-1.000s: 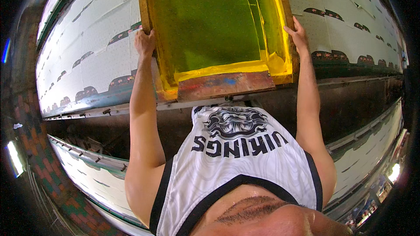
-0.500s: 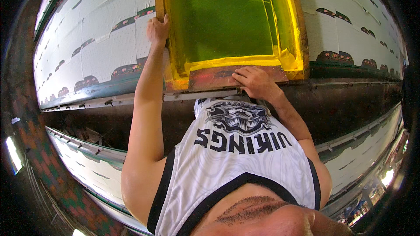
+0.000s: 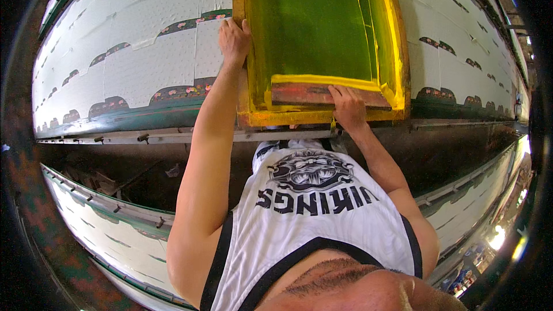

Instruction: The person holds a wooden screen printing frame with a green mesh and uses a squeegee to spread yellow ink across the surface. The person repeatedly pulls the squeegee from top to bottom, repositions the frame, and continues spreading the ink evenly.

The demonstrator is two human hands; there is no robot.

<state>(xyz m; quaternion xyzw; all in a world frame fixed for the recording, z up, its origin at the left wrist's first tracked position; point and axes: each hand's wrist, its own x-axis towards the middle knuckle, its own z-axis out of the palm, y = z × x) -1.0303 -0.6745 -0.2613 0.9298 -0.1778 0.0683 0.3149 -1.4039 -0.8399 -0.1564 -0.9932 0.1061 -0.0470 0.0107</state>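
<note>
A printing screen (image 3: 314, 29) with a yellow-stained wooden frame and green mesh lies on the long white worktable (image 3: 173, 52) in front of me. My left hand (image 3: 233, 43) grips the left side of the frame, fingers curled over it. Inside the frame, along the near end, lies a squeegee (image 3: 294, 93) with a red-stained wooden board and a line of yellow ink beside it. My right hand (image 3: 348, 106) holds that board near its middle, fingertips over it.
White sheets with dark floral scalloped patches cover the worktable on both sides of the screen. A rail (image 3: 144, 138) with small pegs runs along the near edge. Behind me, across a narrow dark aisle, stands another long white table (image 3: 109, 219).
The screen has shifted rightward, and more of its far end shows. My right hand left the frame's right side and took the squeegee. My left hand moved right and up with the frame.
</note>
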